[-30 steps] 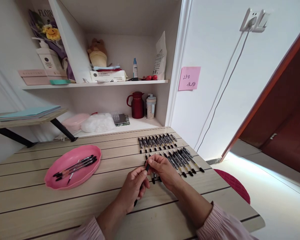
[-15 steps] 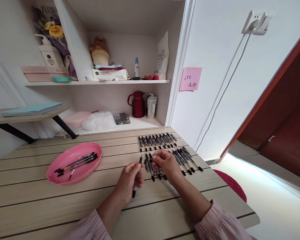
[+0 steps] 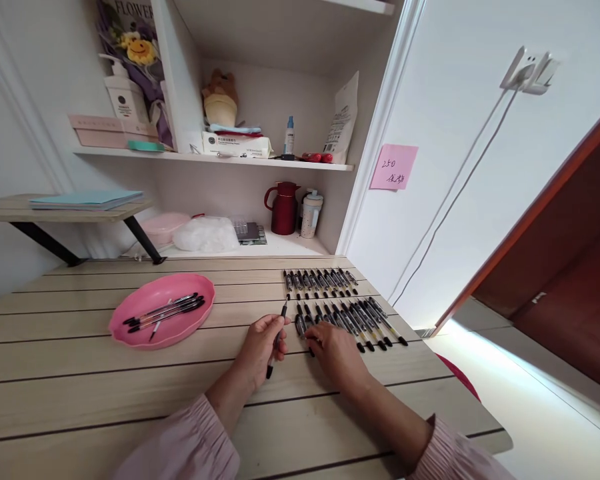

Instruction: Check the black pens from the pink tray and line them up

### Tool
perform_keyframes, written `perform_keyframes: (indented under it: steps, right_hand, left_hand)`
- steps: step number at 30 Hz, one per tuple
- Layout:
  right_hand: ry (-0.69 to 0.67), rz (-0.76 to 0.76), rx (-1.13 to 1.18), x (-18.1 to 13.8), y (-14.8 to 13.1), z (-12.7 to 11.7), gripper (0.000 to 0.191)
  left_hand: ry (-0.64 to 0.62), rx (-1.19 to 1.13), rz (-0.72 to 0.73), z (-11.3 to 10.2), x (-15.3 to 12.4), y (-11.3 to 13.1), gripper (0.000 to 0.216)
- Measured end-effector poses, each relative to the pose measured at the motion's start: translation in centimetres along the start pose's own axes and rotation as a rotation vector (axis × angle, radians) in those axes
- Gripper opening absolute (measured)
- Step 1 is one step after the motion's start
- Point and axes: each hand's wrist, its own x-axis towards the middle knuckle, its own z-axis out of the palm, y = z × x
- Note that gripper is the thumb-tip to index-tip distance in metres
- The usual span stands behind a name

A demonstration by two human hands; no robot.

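Note:
My left hand (image 3: 261, 350) is closed round a black pen (image 3: 279, 332), held upright with its tip toward the far side of the wooden table (image 3: 80, 387). My right hand (image 3: 336, 351) rests on the near ends of a row of black pens (image 3: 353, 319) laid side by side; its fingers curl down and pinch at a pen cap (image 3: 301, 325) at the row's left end. A second, shorter row of pen parts (image 3: 320, 280) lies just beyond. A pink oval tray (image 3: 163, 319) at the left holds several black pens.
Shelves behind the table carry a red jug (image 3: 282, 208), a cup, a plastic bag, boxes and bottles. A pink sticky note (image 3: 393, 167) hangs on the white wall at the right. The table's right edge drops to the floor beside a red mat.
My hands have come apart: the left keeps the pen and stays put. The right has lowered from the pen's top onto the near row of pens. The view shifted right.

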Motion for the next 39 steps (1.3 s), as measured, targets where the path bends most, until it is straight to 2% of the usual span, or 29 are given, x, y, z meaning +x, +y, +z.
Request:
perform_keyframes:
  steps: [7, 14, 22, 29, 36, 39]
  right_hand:
    - [-0.029, 0.004, -0.184, -0.1, 0.0, 1.1, 0.019]
    - [-0.027, 0.082, -0.199, 0.2, -0.2, 1.4, 0.014]
    - [0.0, 0.099, -0.164, 0.0, -0.4, 1.1, 0.01]
    - [0.062, 0.128, -0.132, -1.3, 0.8, 0.0, 0.015]
    - [0.023, 0.139, -0.098, -3.6, 0.9, -0.7, 0.016]
    - [0.003, 0.168, -0.064, -5.1, 1.0, -0.5, 0.017]
  left_hand:
    - [0.007, -0.007, -0.004, 0.1, 0.1, -0.1, 0.033]
    - [0.009, 0.009, 0.001, 0.2, 0.0, -0.1, 0.032]
    - [0.03, 0.091, 0.052, 0.2, -0.1, 0.3, 0.037]
    - [0.135, 0.362, 0.158, -0.4, 0.7, 0.0, 0.027]
    - [0.168, 0.755, 0.319, -0.2, 2.2, -0.4, 0.02]
    - [0.2, 0.897, 0.37, 0.2, 3.2, -0.4, 0.005]
